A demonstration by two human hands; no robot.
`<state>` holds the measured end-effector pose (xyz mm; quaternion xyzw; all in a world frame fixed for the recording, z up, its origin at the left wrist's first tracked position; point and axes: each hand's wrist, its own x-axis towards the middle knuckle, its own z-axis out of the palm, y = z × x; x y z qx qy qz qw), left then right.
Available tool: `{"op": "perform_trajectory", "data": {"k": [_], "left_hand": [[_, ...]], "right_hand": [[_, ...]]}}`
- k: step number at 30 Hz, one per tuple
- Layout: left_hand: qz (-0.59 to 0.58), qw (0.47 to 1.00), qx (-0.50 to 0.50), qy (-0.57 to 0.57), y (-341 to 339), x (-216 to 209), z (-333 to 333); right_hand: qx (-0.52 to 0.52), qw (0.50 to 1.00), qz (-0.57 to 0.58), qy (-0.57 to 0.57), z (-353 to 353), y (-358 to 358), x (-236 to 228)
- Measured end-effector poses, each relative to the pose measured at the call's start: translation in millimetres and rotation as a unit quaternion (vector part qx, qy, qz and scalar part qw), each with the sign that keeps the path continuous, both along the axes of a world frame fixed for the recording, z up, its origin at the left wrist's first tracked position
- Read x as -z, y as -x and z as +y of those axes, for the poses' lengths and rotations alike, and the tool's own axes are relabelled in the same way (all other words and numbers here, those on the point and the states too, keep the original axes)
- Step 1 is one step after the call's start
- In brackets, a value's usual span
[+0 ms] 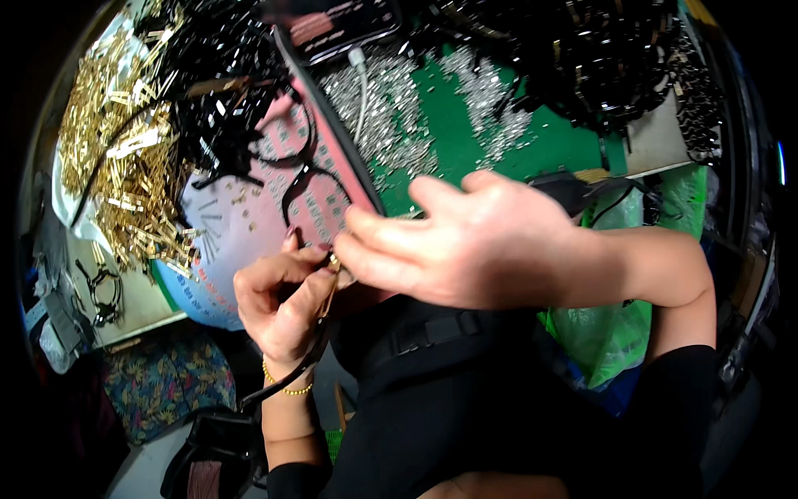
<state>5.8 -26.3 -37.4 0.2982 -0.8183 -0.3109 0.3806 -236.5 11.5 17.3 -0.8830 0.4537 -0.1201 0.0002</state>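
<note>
My left hand (287, 303) is closed in a pinch on a thin dark curved strip (312, 353) that looks like an eyeglass temple. It trails down past my wrist, and a small gold bit (334, 261) shows at its upper end. My right hand (457, 245) reaches over from the right, slightly blurred, and its fingertips meet the left ones at that gold end. What the right fingertips grip is hidden. Just beyond both hands, black eyeglass frames (287, 160) lie on a pink printed sheet (320, 204).
Gold metal strips (125, 158) are heaped at the left. Small silver pieces (386, 116) are scattered on a green mat (445, 108). Black glossy parts (603, 62) pile up at the far right. A phone (341, 29) and white cable (362, 91) lie at the back. Green plastic bags (598, 341) hang at the right.
</note>
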Motion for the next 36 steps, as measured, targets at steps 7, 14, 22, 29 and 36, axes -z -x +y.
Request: {"op": "perform_trajectory", "data": {"k": [7, 14, 22, 29, 36], "left_hand": [[-0.103, 0.988, -0.054, 0.104, 14, -7, 2], [0.102, 0.993, -0.014, 0.048, 24, -37, 6], [-0.201, 0.897, -0.385, -0.079, -40, -108, -37], [-0.391, 0.72, -0.555, 0.144, -174, -53, -136], [-0.223, 0.848, -0.45, 0.17, -166, -42, -128]], "right_hand": [[0.037, 0.998, -0.035, -0.039, 10, 10, -5], [0.232, 0.965, 0.088, 0.079, -30, 62, -25], [0.258, 0.923, 0.275, 0.071, -42, 71, -14], [0.229, 0.94, 0.251, 0.039, -52, 69, -18], [0.26, 0.965, -0.006, -0.044, -39, 70, -48]]}}
